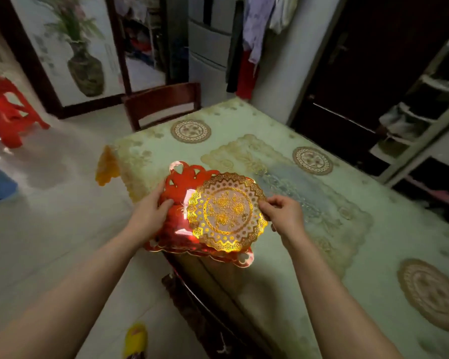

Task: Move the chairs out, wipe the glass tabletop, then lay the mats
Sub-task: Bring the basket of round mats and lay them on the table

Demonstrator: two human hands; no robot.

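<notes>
We see the right hand [283, 213] pinching the right edge of a round gold mat [227, 211], thumb and fingertips closed on its scalloped rim, the other fingers curled in. The mat lies tilted, reaching leftward from that pinch and overlapping a stack of red mats [182, 203]. The left hand [151, 212] grips the left side of the red stack, thumb on top and the fingers tucked under, so we cannot tell how far they wrap. The red stack sits over the near corner of the table [373, 255], partly jutting past the edge below both hands.

Beyond the right hand's pinch, a large pale lace mat [309, 193] lies flat on the tabletop. Farther out, three small round mats rest on the glass: one far ahead near the chair [191, 130], one ahead to the right [313, 160], one near to the right of the right forearm [430, 294]. A wooden chair [162, 103] stands at the table's far end, well away from both hands.
</notes>
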